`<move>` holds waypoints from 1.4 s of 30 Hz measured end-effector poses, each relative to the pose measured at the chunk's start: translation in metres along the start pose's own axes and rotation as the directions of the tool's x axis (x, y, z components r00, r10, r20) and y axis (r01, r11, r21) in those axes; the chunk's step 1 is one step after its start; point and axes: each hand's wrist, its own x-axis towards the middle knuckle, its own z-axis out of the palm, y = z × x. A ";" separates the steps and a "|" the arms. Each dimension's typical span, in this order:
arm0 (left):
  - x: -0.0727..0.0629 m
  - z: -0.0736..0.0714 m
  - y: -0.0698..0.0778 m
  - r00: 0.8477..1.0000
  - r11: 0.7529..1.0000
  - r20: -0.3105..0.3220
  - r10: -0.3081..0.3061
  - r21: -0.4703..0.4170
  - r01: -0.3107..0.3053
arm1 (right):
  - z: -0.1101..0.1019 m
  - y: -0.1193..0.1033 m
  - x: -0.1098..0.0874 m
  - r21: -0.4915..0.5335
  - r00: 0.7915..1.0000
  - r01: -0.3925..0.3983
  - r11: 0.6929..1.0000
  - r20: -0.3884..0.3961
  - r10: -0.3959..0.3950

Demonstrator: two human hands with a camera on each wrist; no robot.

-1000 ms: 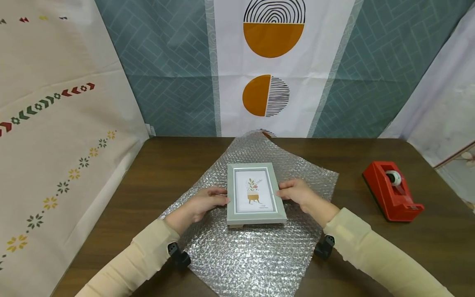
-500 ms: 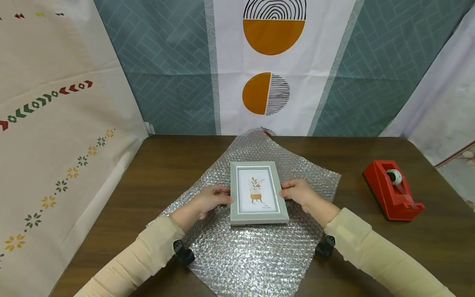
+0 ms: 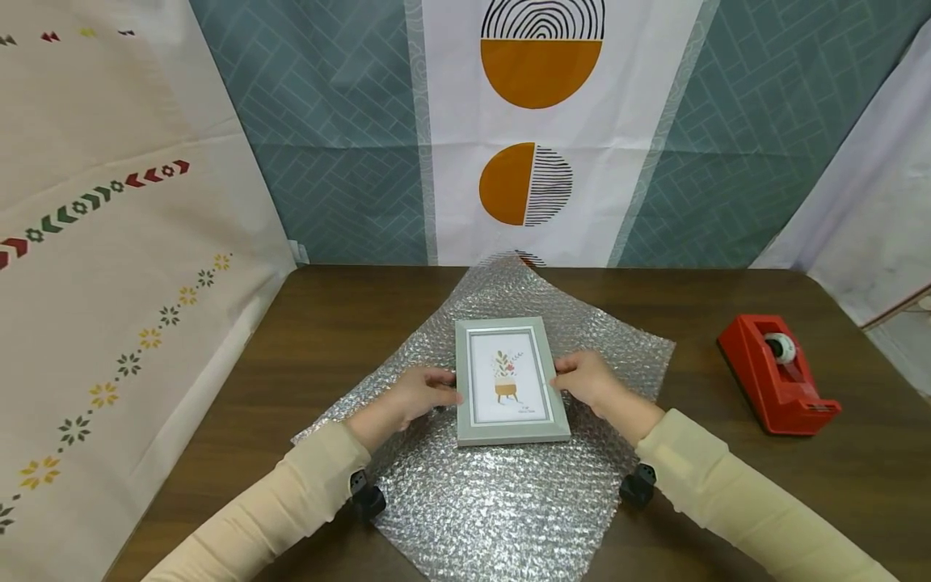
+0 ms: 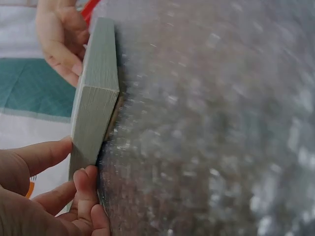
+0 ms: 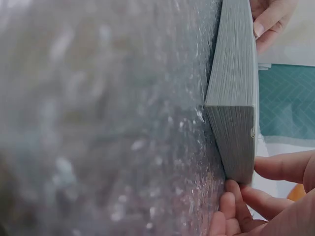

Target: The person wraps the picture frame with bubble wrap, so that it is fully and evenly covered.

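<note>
A pale green picture frame [image 3: 509, 380] lies face up on a sheet of bubble wrap [image 3: 502, 509]; its print shows a plant in an orange pot. My left hand [image 3: 418, 394] pinches the frame's left side, thumb at the front edge and fingertips low against the side. On the opposite side my right hand [image 3: 587, 380] holds it the same way. In the left wrist view the frame's edge [image 4: 93, 113] shows close over the wrap, with a thin brownish piece [image 4: 114, 118] under it. The right wrist view shows the other corner of the frame [image 5: 231, 132] resting low on the wrap.
A red tape dispenser [image 3: 778, 376] with a roll of clear tape stands on the right of the brown wooden table [image 3: 349, 315]. The wrap's far corner rises against the patterned cloth [image 3: 349, 162] behind the table. Another printed cloth [image 3: 145, 283] hangs at the left.
The frame's near edge has come down onto the wrap; a second ago a gap and part of its underside showed. It has shifted slightly right, with both hands keeping hold.
</note>
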 end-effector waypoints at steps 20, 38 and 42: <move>-0.002 -0.008 -0.003 0.995 0.989 0.005 0.102 0.110 -0.102 | -0.008 0.013 -0.010 -0.242 0.965 0.251 0.937 -0.012 -0.262; -0.014 -0.024 -0.005 0.830 0.695 0.206 0.519 0.463 -0.550 | -0.023 0.045 -0.059 -0.251 0.394 0.906 0.342 0.199 -0.897; -0.015 -0.023 -0.006 0.814 0.637 0.287 0.505 0.512 -0.575 | -0.025 0.051 -0.066 -0.224 0.266 0.953 0.206 0.289 -0.920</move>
